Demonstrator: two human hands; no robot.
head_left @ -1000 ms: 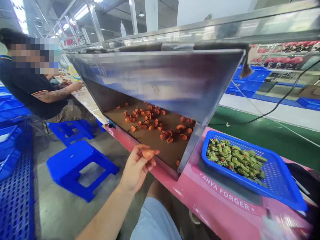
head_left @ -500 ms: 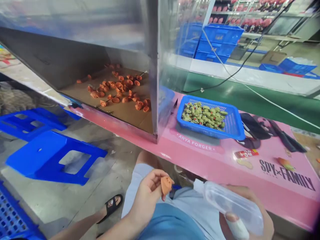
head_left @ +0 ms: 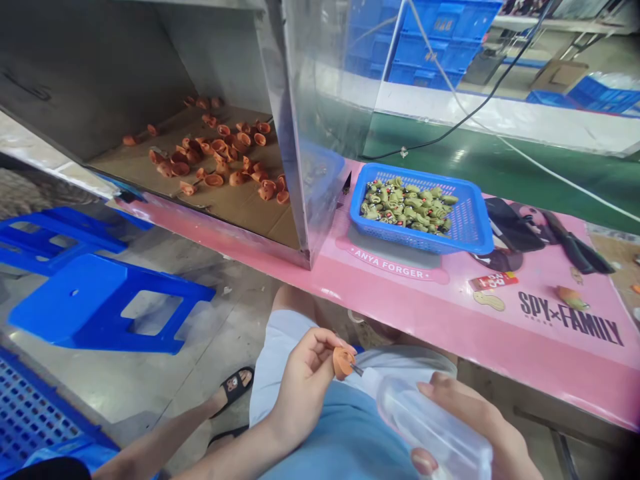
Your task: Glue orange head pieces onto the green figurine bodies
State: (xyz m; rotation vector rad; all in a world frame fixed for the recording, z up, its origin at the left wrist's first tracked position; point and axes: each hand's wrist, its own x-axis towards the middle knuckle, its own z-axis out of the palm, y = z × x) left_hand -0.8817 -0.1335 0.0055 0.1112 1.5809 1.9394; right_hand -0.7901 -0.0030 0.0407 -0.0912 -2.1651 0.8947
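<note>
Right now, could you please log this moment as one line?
left hand: holds orange piece | right hand: holds clear bottle | nozzle at piece

— How's the light here?

— Bright and even, a soft white from overhead. The green floor (head_left: 500,180) beyond the counter (head_left: 450,313) carries pale glare patches, and the metal box (head_left: 310,133) has a shiny side that mirrors blue.

— Any shadows?

— Soft ones only. The inside of the box is dimmer toward its back wall, and the concrete floor under the counter is shaded.

— Is it sharp?

— Mostly. The orange pieces (head_left: 220,160) and the blue basket (head_left: 470,227) read clearly. The clear bottle (head_left: 430,433) close to the lens is smeared and soft.

— Distortion?

— Strong wide-angle bending: the counter edge slants, the blue stool (head_left: 100,307) stretches at the left, and the bottom right corner goes dark.
</note>
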